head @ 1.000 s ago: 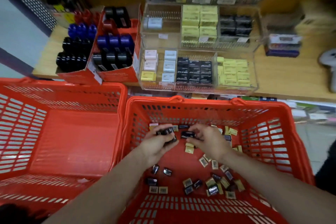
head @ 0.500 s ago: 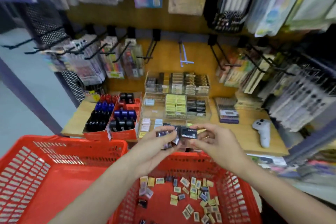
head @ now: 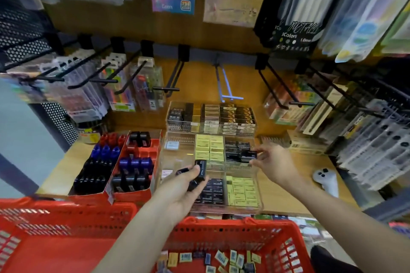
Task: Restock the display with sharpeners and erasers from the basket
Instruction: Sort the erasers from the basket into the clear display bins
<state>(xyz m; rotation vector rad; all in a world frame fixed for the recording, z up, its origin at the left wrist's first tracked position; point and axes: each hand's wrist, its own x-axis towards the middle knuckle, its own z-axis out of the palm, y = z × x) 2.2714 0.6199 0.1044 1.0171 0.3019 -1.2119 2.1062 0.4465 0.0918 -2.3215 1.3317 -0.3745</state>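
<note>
Basket (head: 261, 235): nearest me, red, with loose small erasers and sharpeners (head: 221, 258) on its floor. A second ago both hands were down in it picking; now they are up over the display, so I read gathering as finished for this load.

Left hand (head: 184, 186): its grip is curled round a few small black packs (head: 199, 172), held over the near-left part of the clear display tray (head: 258, 205). I take these as the reserve for placing.

Right hand (head: 274, 165): half a second ago it met the left hand mid-air; now it has split off to the right, thumb and fingers pinching one black pack (head: 249, 154) just at the black-stocked compartment (head: 235, 150) of the middle tier.

Meaning: I judge placing has begun, with a matching slot chosen; whether the pack touches the stock I can't tell.

Surface (head: 295, 186): the wooden shelf carries the tray, with red sharpener boxes (head: 133, 162) on its left.
</note>
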